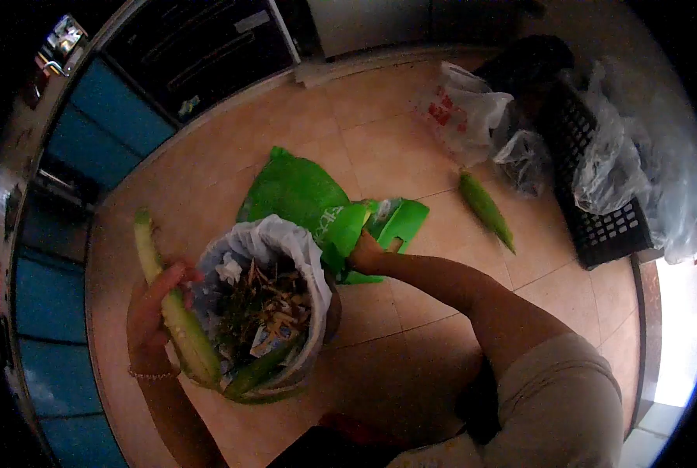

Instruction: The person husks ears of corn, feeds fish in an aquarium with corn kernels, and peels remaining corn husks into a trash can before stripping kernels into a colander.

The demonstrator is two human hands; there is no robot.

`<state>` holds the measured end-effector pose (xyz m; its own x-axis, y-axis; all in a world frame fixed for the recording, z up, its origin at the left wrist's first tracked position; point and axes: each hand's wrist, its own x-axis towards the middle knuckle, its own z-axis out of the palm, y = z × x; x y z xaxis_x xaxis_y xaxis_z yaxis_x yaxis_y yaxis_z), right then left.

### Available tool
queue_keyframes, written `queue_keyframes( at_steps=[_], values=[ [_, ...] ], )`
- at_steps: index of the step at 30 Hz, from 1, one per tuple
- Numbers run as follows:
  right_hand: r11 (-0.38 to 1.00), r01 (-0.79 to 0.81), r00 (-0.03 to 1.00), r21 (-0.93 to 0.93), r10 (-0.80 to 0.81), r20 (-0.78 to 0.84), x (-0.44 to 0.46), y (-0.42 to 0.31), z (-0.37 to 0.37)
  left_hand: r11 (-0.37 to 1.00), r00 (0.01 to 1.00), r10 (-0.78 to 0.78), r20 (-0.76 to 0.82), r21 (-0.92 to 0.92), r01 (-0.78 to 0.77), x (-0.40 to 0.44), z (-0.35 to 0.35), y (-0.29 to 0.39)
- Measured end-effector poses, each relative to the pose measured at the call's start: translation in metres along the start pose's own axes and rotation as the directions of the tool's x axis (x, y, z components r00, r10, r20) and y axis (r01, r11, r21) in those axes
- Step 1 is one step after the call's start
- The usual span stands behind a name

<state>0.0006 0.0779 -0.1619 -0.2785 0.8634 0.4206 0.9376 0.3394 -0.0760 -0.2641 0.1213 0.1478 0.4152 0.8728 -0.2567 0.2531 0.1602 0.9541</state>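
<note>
My left hand is closed around an ear of corn in its green husk, its pale stalk end pointing up. The ear is tilted along the left rim of a waste bin lined with a white bag. A green husk leaf lies at the bin's near edge, close to the ear's lower end. My right hand is at the mouth of a green bag on the floor behind the bin; its fingers are hidden by the bag. Another ear of corn in its husk rests on the floor to the right.
Dry scraps and greens fill the bin. A white plastic bag with red print and a black crate draped with clear plastic stand at right. Blue cabinets run along the left. The tiled floor lies between.
</note>
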Motion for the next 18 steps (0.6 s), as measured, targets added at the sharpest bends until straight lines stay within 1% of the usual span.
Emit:
queue_keyframes(
  at_steps=[1, 2, 3, 4, 6, 8, 11, 13, 17, 18],
  values=[
    [1.0, 0.002, 1.0, 0.001, -0.002, 0.0, 0.0, 0.004, 0.017, 1.0, 1.0, -0.014, 0.01, -0.005, 0.014, -0.001, 0.001, 0.001],
    [0.991, -0.043, 0.992, 0.126, 0.028, 0.119, -0.002, 0.009, 0.049, 1.0, 1.0, -0.015, 0.008, -0.005, 0.015, -0.001, 0.002, 0.002],
    [0.964, -0.102, 0.97, 0.244, 0.042, 0.238, 0.003, 0.009, 0.05, 1.0, 1.0, 0.005, 0.005, 0.0, -0.005, -0.002, 0.004, 0.003],
    [0.964, -0.102, 0.971, 0.247, 0.042, 0.237, 0.002, 0.011, 0.048, 1.0, 1.0, 0.026, 0.005, 0.007, -0.026, -0.002, 0.004, 0.003],
    [0.987, 0.01, 0.958, 0.161, -0.055, 0.281, 0.014, 0.006, -0.008, 0.999, 0.999, 0.042, -0.015, 0.018, -0.042, 0.004, -0.003, -0.008],
    [0.988, 0.004, 0.955, 0.154, -0.049, 0.291, 0.019, 0.005, -0.012, 0.998, 0.998, 0.057, -0.039, 0.027, -0.056, 0.002, -0.004, -0.01],
    [0.983, -0.033, 0.956, 0.178, -0.021, 0.294, 0.023, 0.003, -0.006, 0.999, 0.999, 0.023, -0.023, 0.037, -0.022, -0.002, 0.001, 0.001],
    [0.98, -0.056, 0.952, 0.191, -0.005, 0.306, 0.025, 0.003, -0.003, 0.996, 0.998, 0.053, -0.014, 0.076, -0.052, -0.002, 0.0, 0.002],
    [0.972, -0.143, 0.901, 0.186, 0.05, 0.43, 0.023, -0.002, -0.005, 0.997, 0.997, 0.046, -0.067, 0.066, -0.042, -0.007, 0.004, 0.004],
    [0.971, -0.163, 0.881, 0.174, 0.063, 0.469, 0.02, -0.003, -0.009, 0.994, 0.992, 0.087, -0.095, 0.081, -0.08, -0.005, 0.003, 0.003]
  ],
)
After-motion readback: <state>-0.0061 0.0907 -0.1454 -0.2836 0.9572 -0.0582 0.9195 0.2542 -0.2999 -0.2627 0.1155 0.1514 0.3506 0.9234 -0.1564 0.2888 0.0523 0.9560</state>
